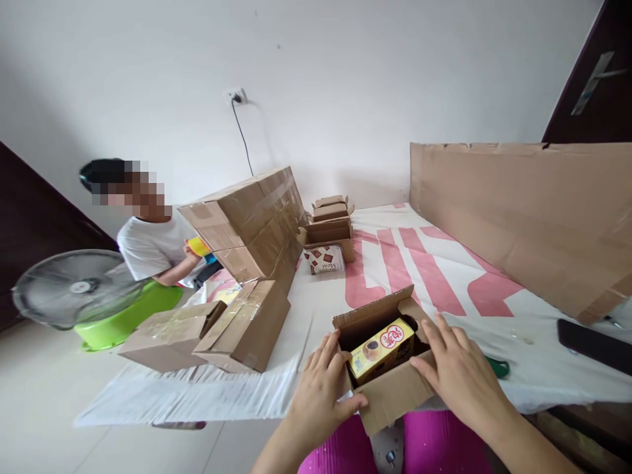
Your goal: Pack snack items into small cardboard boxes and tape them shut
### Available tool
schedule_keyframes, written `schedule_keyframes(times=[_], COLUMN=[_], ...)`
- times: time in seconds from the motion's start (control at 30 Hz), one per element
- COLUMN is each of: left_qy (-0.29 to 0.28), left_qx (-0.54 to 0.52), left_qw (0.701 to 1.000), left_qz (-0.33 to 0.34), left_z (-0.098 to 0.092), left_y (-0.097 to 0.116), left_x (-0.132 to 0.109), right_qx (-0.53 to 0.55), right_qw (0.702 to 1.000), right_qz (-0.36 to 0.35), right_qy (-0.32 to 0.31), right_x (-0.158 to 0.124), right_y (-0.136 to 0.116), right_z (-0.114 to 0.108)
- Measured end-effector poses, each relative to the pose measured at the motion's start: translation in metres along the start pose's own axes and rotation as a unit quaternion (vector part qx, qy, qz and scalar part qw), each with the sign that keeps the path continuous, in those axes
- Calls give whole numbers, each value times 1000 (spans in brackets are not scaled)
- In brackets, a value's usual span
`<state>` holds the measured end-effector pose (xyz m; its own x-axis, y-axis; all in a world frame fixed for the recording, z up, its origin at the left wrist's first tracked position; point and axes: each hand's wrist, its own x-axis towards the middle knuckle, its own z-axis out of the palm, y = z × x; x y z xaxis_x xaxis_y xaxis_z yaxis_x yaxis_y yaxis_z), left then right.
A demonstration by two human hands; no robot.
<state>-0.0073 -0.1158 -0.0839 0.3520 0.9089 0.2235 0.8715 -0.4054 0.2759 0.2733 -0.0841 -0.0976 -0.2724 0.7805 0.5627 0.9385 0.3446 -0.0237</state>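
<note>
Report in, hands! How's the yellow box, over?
Left fingers and right fingers at opposite ends of open carton. Yellow box inside, top uncovered. Green object near right fingers, partly hidden.

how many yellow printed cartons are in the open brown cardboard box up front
1: the yellow printed rectangular carton is inside the open brown cardboard box, between the person's left hand and right hand. Others could be hidden beneath it.

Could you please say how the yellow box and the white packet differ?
The yellow box lies inside the open carton between the left hand and right hand; the white packet sits farther off, by another carton. The yellow box bears a red emblem; the white packet has brown shapes. Both carry printing.
</note>
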Motion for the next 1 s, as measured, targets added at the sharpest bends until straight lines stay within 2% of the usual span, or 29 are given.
schedule_keyframes(times=[0.07, 0.17, 0.27, 0.33, 0.4, 0.47, 0.57, 0.63, 0.7, 0.8, 0.9, 1.0], left_qy=[4, 9, 10, 14, 15, 11, 5, 2, -1, -2, 2, 9], left_qx=[-14, -28, -33, -34, -33, -32, -32, -33, -33, -35, -47, -73], left_qw=[1000, 1000, 999, 999, 999, 999, 999, 999, 999, 999, 999, 997], left_qz=[-1, 3, 7, 6, 4, 3, 0, -1, -2, -4, 1, 10], left_z=[1, 2, 2, 2, 2, 1, -1, -2, -2, -2, 1, 7], left_y=[-1, -3, -4, -4, -3, -1, 2, 3, 3, 2, 2, 3], left_x=[0, 1, 1, 1, 1, 1, 2, 3, 4, 3, 0, -4], right_qx=[21, 83, 137, 195, 238, 242, 235, 231, 211, 154, 140, 158], right_qw=[999, 992, 970, 951, 939, 941, 948, 954, 970, 984, 975, 951], right_qz=[33, 89, 197, 238, 244, 236, 181, 97, 6, -86, -133, -147], right_qy=[4, -23, -32, -32, -36, -8, 116, 163, 121, 2, -111, -222], right_x=[4, 7, 7, 6, 4, 5, 14, 25, 37, 54, 68, 79], right_y=[13, 34, 55, 68, 77, 81, 73, 58, 39, 15, 5, 4], right_z=[5, 16, 35, 52, 65, 68, 48, 26, 7, -4, 5, 17])
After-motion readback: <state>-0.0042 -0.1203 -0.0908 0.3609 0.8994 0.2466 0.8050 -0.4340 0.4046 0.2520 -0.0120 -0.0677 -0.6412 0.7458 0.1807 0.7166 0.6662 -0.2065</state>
